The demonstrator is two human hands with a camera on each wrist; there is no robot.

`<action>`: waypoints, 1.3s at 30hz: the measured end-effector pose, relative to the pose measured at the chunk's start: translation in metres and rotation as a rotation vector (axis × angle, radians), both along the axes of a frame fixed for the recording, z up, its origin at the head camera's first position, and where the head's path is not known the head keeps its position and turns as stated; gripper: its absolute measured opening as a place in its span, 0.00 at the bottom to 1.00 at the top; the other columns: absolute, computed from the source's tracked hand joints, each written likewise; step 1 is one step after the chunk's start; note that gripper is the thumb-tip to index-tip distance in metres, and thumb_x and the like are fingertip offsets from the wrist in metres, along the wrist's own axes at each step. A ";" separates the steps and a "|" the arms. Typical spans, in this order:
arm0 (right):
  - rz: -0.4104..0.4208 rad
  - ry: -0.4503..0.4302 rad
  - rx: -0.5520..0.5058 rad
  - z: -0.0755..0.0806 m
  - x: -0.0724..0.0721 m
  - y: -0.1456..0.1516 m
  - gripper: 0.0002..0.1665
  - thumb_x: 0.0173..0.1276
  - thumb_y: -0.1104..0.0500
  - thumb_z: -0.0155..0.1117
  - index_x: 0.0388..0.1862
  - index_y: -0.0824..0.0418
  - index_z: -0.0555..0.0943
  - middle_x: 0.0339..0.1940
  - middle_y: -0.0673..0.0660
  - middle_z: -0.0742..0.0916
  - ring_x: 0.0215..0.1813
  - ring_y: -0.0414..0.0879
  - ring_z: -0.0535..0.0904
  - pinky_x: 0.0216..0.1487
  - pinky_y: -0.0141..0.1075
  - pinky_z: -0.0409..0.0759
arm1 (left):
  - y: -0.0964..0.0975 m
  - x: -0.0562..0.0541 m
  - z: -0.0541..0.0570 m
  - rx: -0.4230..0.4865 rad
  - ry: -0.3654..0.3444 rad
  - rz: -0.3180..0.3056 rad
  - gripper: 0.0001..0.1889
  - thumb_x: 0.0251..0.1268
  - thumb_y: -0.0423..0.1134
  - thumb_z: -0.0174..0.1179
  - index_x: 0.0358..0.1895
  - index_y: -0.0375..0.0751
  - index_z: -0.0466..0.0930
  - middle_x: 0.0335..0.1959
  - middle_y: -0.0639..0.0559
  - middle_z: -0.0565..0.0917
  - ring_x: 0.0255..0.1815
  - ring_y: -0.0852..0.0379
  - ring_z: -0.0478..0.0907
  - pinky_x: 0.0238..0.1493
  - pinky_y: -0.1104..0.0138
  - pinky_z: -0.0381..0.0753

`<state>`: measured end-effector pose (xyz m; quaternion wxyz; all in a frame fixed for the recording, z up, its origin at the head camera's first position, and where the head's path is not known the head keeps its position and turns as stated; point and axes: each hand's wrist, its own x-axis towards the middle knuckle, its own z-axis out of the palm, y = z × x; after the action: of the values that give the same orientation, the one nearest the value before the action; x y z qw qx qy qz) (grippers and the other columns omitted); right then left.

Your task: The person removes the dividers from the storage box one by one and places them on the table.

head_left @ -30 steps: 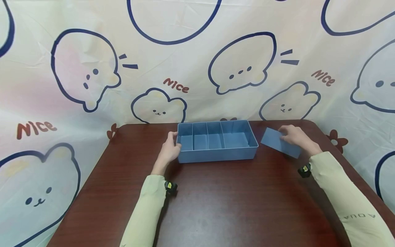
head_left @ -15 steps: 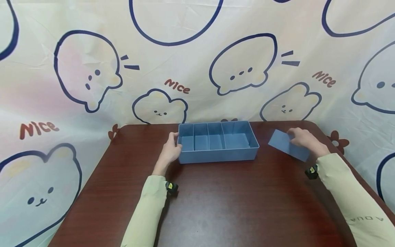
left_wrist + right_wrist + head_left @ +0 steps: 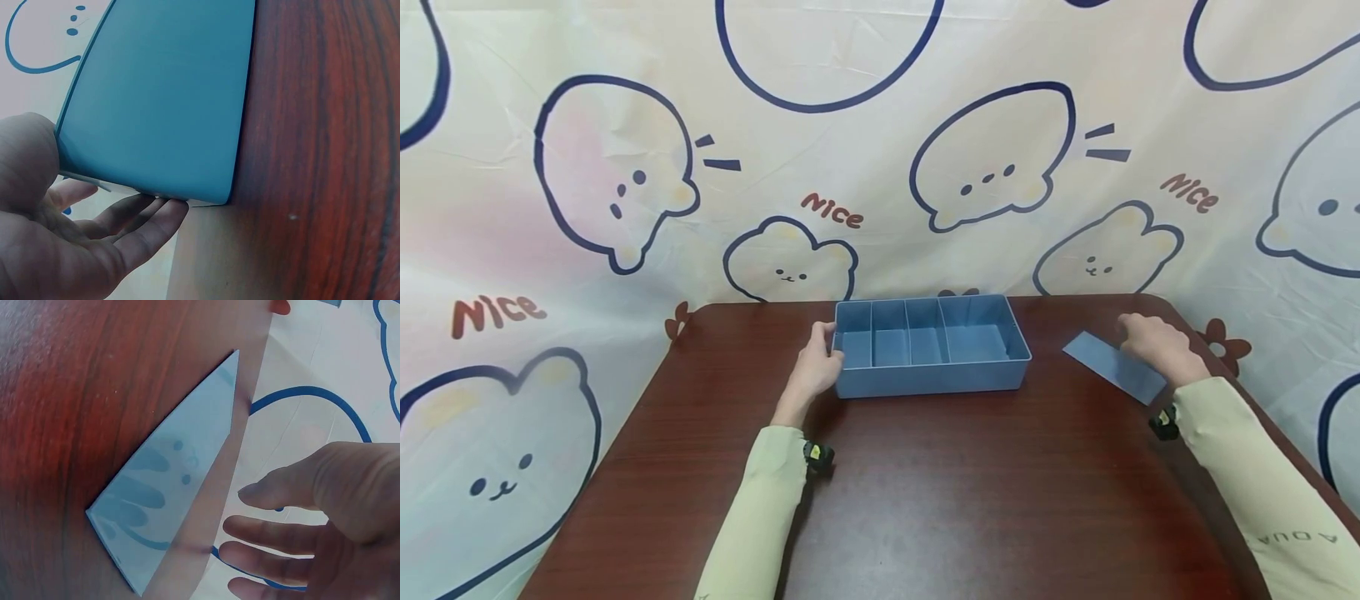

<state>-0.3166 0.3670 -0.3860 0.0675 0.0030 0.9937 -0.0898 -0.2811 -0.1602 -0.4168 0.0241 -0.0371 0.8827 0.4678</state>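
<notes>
A blue divided box (image 3: 928,379) stands near the table's far edge, its compartments side by side. My left hand (image 3: 815,362) holds the box's left end, thumb at the rim; in the left wrist view the fingers (image 3: 153,228) bend against the end wall. A flat blue rectangular panel (image 3: 1112,367) lies on the table to the right of the box. Just beyond and above it is my right hand (image 3: 1156,343). The right wrist view shows that hand's loose fingers (image 3: 269,531) apart from the panel, with nothing between them and the thumb.
The brown wooden table (image 3: 940,492) stretches out in front of the box. A cloth backdrop (image 3: 880,167) with cartoon animals hangs close behind the table and along both sides.
The panel has shifted right, away from the box, and now lies flat on the table. My right hand has let go of it and moved right. The left hand keeps its hold.
</notes>
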 end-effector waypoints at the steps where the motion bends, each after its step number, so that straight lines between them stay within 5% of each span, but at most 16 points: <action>1: -0.002 0.002 0.002 0.000 0.000 0.000 0.29 0.64 0.64 0.54 0.64 0.72 0.68 0.56 0.77 0.78 0.40 0.63 0.77 0.32 0.52 0.74 | 0.000 0.000 0.000 0.001 0.001 0.001 0.30 0.71 0.35 0.46 0.74 0.49 0.51 0.73 0.40 0.64 0.66 0.41 0.69 0.66 0.42 0.69; 15: 0.079 0.099 -0.023 0.013 0.001 -0.014 0.24 0.66 0.62 0.56 0.59 0.72 0.72 0.49 0.75 0.82 0.35 0.58 0.78 0.29 0.49 0.77 | 0.000 0.000 0.001 0.008 -0.006 0.003 0.30 0.72 0.35 0.46 0.74 0.49 0.51 0.74 0.40 0.63 0.68 0.41 0.67 0.67 0.41 0.68; 21: 0.083 0.171 -0.073 0.023 0.005 -0.028 0.19 0.70 0.58 0.53 0.54 0.66 0.76 0.39 0.67 0.84 0.30 0.53 0.76 0.24 0.42 0.72 | 0.001 -0.003 0.002 0.005 -0.001 0.002 0.29 0.72 0.35 0.47 0.74 0.49 0.51 0.74 0.40 0.63 0.68 0.41 0.67 0.68 0.41 0.67; 28: 0.107 0.238 -0.112 0.037 0.011 -0.049 0.23 0.72 0.55 0.50 0.60 0.65 0.75 0.53 0.71 0.83 0.38 0.57 0.80 0.36 0.55 0.78 | 0.002 -0.005 0.002 0.012 0.008 -0.005 0.29 0.72 0.36 0.47 0.74 0.49 0.51 0.75 0.40 0.62 0.69 0.41 0.66 0.69 0.41 0.66; 39: 0.140 0.318 -0.194 0.047 0.014 -0.081 0.21 0.72 0.55 0.50 0.57 0.66 0.77 0.52 0.71 0.84 0.46 0.63 0.81 0.43 0.58 0.81 | 0.000 0.001 0.002 0.015 -0.004 -0.001 0.30 0.72 0.35 0.47 0.74 0.50 0.51 0.74 0.40 0.63 0.69 0.40 0.67 0.67 0.41 0.67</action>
<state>-0.3022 0.2858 -0.3385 -0.0840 -0.0869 0.9763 -0.1798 -0.2803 -0.1605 -0.4149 0.0264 -0.0376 0.8791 0.4744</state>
